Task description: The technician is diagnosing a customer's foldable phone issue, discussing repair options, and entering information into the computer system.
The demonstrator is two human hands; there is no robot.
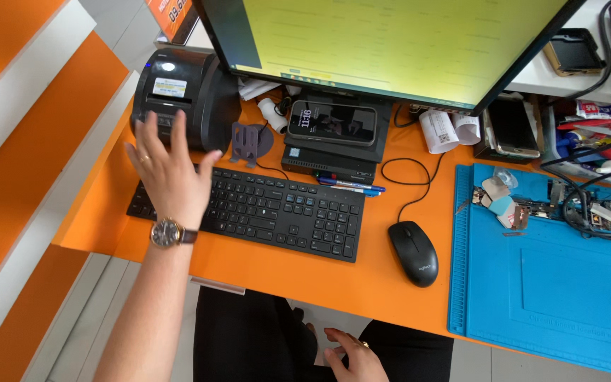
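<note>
My left hand hovers open, fingers spread, over the left end of the black keyboard, just in front of the black label printer. A wristwatch sits on that wrist. My right hand rests low on my lap below the orange desk's front edge, fingers loosely apart and holding nothing. A black mouse lies right of the keyboard, untouched.
A monitor with a yellow-green screen stands at the back. Under it a phone lies on a small black computer box. Right is a blue work mat with small parts, cables and tools. More phones lie beyond.
</note>
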